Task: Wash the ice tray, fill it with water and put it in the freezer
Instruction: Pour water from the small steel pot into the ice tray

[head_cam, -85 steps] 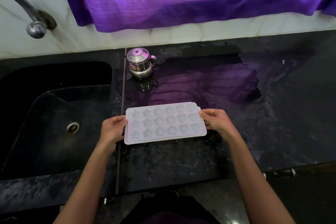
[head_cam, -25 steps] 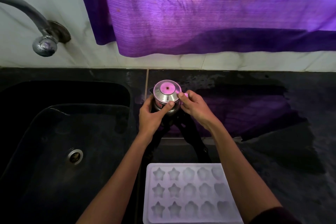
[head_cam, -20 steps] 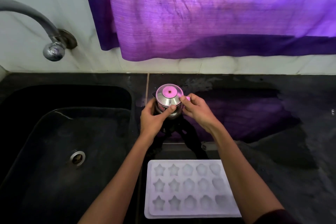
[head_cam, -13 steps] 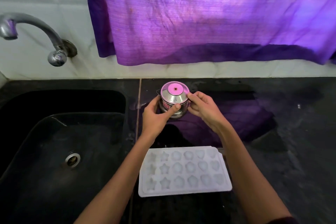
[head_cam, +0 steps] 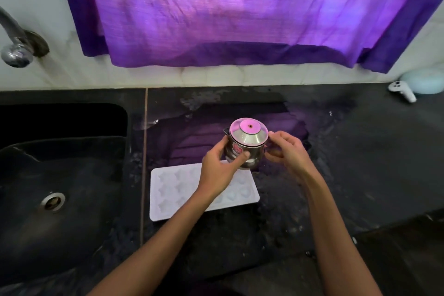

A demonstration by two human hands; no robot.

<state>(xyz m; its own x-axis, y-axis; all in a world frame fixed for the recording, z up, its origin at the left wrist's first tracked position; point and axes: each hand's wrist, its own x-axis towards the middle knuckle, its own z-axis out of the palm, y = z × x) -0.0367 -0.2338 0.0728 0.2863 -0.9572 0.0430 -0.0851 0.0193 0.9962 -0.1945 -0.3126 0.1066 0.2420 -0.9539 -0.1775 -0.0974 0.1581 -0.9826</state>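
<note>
Countertop (head_cam: 360, 175) view shifted; both hands carried steel pot (head_cam: 245, 146) over ice tray (head_cam: 177, 190).

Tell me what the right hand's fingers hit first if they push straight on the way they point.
The right hand points leftward at the steel pot, so its fingers would meet the pot's lid rim and side handle first. They look already touching or nearly so; depth is unclear.

The room was dim, lit through the purple curtain (head_cam: 240, 7) at twelve o'clock. Motion blur softened everything; edges bowed outward.
</note>
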